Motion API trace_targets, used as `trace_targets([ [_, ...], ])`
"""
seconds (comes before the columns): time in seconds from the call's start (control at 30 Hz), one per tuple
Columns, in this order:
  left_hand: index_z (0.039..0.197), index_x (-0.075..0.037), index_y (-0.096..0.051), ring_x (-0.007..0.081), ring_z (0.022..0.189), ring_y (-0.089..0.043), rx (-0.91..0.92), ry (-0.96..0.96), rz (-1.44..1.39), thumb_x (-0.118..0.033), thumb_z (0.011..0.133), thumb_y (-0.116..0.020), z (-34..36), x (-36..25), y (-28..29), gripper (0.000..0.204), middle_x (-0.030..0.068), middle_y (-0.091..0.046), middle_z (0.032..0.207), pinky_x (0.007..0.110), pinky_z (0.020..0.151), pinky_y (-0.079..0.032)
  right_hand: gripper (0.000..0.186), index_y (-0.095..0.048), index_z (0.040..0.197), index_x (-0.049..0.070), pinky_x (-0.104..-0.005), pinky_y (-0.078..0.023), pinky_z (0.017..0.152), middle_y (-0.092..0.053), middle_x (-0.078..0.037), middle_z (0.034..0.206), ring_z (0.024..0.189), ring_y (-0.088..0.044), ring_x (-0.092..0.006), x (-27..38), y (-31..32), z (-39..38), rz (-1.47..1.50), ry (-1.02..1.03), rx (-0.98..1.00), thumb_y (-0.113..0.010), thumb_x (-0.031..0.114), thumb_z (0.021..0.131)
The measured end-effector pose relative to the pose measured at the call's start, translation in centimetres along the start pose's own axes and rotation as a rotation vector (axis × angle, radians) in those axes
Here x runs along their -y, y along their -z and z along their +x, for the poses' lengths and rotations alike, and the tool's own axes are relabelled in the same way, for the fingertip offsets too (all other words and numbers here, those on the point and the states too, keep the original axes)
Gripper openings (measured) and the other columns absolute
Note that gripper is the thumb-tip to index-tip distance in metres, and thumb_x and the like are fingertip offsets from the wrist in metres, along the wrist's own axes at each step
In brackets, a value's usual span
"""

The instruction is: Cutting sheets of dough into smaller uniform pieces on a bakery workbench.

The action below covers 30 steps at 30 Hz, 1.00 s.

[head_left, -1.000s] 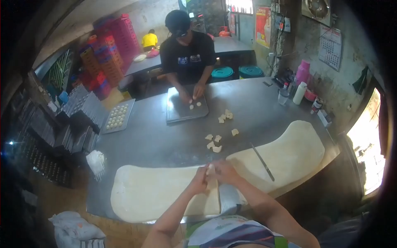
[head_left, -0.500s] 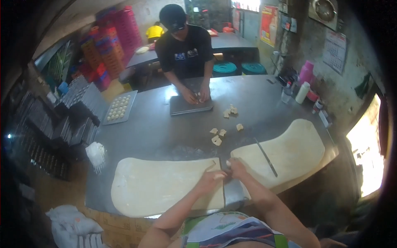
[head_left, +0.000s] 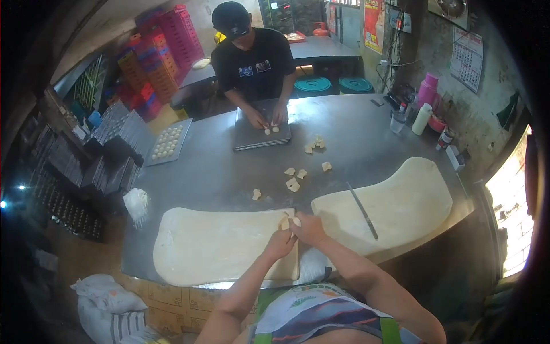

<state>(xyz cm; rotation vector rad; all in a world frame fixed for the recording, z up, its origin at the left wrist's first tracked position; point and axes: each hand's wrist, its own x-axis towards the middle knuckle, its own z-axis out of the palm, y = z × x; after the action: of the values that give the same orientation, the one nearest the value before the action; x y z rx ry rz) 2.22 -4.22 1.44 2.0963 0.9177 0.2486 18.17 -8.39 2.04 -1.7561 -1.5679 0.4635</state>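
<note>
My left hand (head_left: 281,242) and my right hand (head_left: 307,227) meet at the inner edge of the left dough sheet (head_left: 215,246), both closed on a small piece of dough (head_left: 295,222). A second flat dough sheet (head_left: 409,209) lies to the right, with a long knife (head_left: 362,209) resting across it. Loose torn dough pieces (head_left: 293,184) are scattered on the metal table beyond the sheets, with a single one (head_left: 256,194) farther left.
Across the metal table (head_left: 200,172), a co-worker (head_left: 255,63) handles dough balls on stacked trays (head_left: 260,140). A tray of balls (head_left: 167,143) and tray stacks (head_left: 109,160) stand left, bottles (head_left: 422,119) at back right. White sacks (head_left: 106,301) lie on the floor at lower left.
My hands have moved slightly apart, then back together and a little left. A single dough piece has appeared on the table left of the cluster. The co-worker's hands remain at the trays.
</note>
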Motion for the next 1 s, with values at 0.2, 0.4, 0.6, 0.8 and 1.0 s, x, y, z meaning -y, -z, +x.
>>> trace_targets([
  [0.2, 0.128, -0.004, -0.060, 0.0347, 0.104, -0.064, -0.111, -0.283, -0.300, -0.008, 0.088, -0.061, -0.3, 2.1, 1.8, 0.041, 0.0164, -0.068, 0.110, 0.039, 0.094, -0.050, 0.038, -0.066, 0.105, 0.002, -0.0441, -0.051, 0.088, -0.066, -0.022, 0.098, 0.101, -0.064, -0.0365, -6.1, -1.8, 1.1, -0.321, -0.003, 0.098, -0.070, 0.034, 0.083],
  [0.4, 0.152, -0.009, -0.030, 0.0378, 0.123, -0.049, -0.367, -0.587, -0.085, 0.006, 0.080, -0.062, 2.2, 4.0, 2.8, 0.080, 0.0217, -0.037, 0.139, 0.038, 0.097, -0.047, 0.022, -0.068, 0.096, 0.006, -0.0420, -0.053, 0.080, -0.068, -0.016, 0.092, 0.089, -0.066, -0.0336, 1.6, -0.7, 1.1, 0.115, 0.394, 0.085, -0.069, 0.025, 0.085],
  [0.6, 0.121, -0.007, -0.067, 0.0234, 0.087, -0.069, -0.208, -0.332, -0.384, -0.005, 0.090, -0.058, 1.8, 5.0, 0.3, 0.032, 0.0117, -0.072, 0.089, 0.035, 0.082, -0.053, 0.026, -0.070, 0.093, 0.007, -0.0416, -0.053, 0.075, -0.067, -0.016, 0.090, 0.086, -0.066, -0.0337, 2.2, -2.3, -0.6, 0.062, 0.032, -0.235, -0.071, 0.031, 0.083],
  [0.8, 0.112, -0.004, -0.066, 0.0265, 0.094, -0.069, 0.021, -0.482, -0.286, -0.012, 0.091, -0.062, -0.4, 2.0, 2.2, 0.022, 0.0112, -0.071, 0.097, 0.036, 0.083, -0.052, 0.028, -0.061, 0.091, 0.006, -0.0452, -0.052, 0.076, -0.065, -0.019, 0.092, 0.085, -0.065, -0.0372, -5.0, -1.6, -1.0, -0.210, -0.265, -0.074, -0.072, 0.031, 0.083],
  [1.0, 0.154, -0.012, -0.024, 0.0361, 0.142, -0.031, -0.194, -0.684, -0.046, 0.011, 0.079, -0.063, 2.0, 3.5, 2.2, 0.088, 0.0169, -0.033, 0.151, 0.041, 0.113, -0.035, 0.030, -0.065, 0.104, 0.005, -0.0423, -0.052, 0.082, -0.065, -0.018, 0.106, 0.096, -0.065, -0.0340, 0.7, -0.8, -0.3, 0.118, 0.146, 0.222, -0.069, 0.029, 0.087],
])
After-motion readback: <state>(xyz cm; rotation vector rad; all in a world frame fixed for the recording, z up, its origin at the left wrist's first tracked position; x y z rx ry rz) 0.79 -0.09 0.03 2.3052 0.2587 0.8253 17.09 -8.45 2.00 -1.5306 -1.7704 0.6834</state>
